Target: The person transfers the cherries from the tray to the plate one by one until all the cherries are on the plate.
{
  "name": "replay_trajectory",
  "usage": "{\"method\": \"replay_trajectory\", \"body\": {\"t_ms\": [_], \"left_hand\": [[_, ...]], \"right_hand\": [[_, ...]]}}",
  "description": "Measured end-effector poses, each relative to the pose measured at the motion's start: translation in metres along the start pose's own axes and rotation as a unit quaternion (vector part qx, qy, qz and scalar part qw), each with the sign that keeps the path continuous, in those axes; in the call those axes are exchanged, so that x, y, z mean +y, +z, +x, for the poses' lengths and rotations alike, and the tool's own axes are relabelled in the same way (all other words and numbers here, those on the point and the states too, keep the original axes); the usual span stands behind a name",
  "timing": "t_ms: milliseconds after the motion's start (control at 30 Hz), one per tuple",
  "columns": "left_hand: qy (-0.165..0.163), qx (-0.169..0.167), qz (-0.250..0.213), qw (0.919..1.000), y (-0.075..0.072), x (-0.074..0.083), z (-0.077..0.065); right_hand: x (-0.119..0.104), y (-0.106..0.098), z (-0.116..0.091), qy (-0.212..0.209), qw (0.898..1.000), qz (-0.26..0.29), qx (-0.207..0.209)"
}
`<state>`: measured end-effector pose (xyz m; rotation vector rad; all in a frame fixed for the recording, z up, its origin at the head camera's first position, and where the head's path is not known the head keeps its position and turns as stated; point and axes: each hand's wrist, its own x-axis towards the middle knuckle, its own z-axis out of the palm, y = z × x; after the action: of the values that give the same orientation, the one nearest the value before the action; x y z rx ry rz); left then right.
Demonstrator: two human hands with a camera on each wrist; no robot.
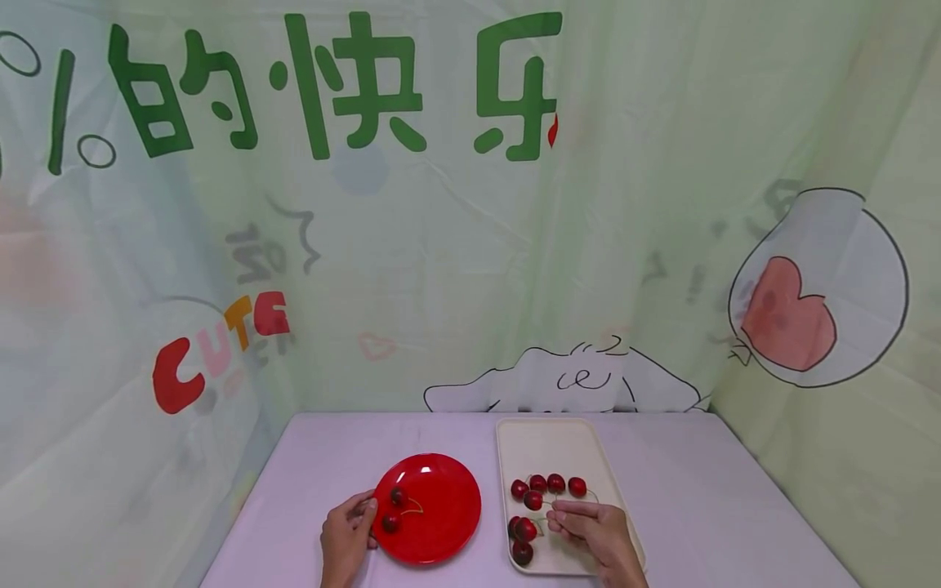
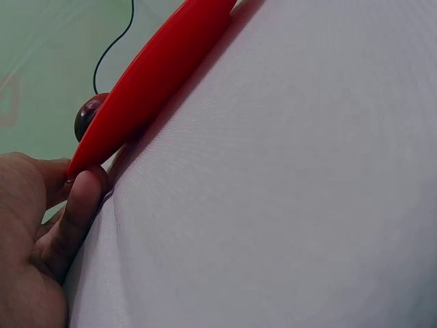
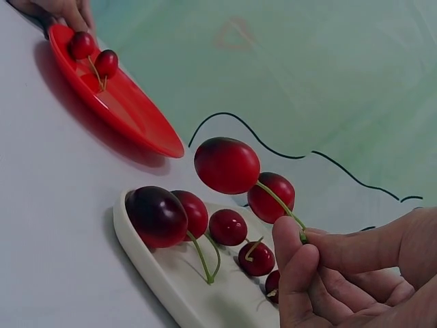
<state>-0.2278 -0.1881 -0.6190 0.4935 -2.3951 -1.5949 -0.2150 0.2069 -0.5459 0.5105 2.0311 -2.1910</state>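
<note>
My left hand (image 1: 347,535) pinches the left rim of a red plate (image 1: 441,523), its thumb over the edge and fingers below it. Two dark red cherries (image 3: 82,45) joined by green stems lie on the plate, near that thumb. Between thumb and fingertips, my right hand (image 3: 348,273) pinches the green stem (image 3: 283,205) of a pair of cherries (image 3: 227,165). This pair hangs above the left part of a cream tray (image 1: 551,445). Below it in the tray, another stemmed pair of cherries (image 3: 157,215) lies by the wall.
Several more cherries (image 1: 556,483) lie in a row across the middle of the tray. Plate and tray stand side by side on a pale tabletop (image 1: 698,506). A printed curtain (image 1: 625,245) closes off the back and both sides.
</note>
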Motion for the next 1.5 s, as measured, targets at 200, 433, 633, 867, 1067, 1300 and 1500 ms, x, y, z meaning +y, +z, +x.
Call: {"method": "replay_trajectory", "body": {"t_ms": [200,433,633,867,1067,1300,1500], "left_hand": [[0.004,0.001,0.001,1.0000,-0.001,0.003,-0.002],[0.004,0.000,0.003,1.0000,0.000,0.001,-0.002],[0.021,-0.001,0.000,0.9998,0.000,-0.003,0.001],[0.028,-0.009,-0.006,0.9995,0.000,-0.004,-0.001],[0.043,-0.011,-0.019,0.9988,-0.002,-0.008,0.000],[0.068,-0.014,-0.029,0.9972,-0.005,-0.002,-0.001],[0.065,-0.021,-0.023,0.9974,-0.005,0.000,-0.005]], "right_hand": [[0.001,0.002,-0.002,-0.018,1.000,0.005,-0.020],[0.003,0.006,-0.002,-0.025,0.998,0.008,-0.051],[-0.001,0.012,-0.003,-0.023,0.999,0.000,-0.035],[-0.001,0.016,-0.005,-0.027,0.999,-0.006,-0.035],[-0.005,0.021,-0.006,-0.037,0.998,-0.009,-0.054],[-0.011,0.025,-0.007,-0.048,0.998,-0.010,-0.035],[-0.012,0.024,-0.012,-0.044,0.999,-0.009,-0.026]]}}
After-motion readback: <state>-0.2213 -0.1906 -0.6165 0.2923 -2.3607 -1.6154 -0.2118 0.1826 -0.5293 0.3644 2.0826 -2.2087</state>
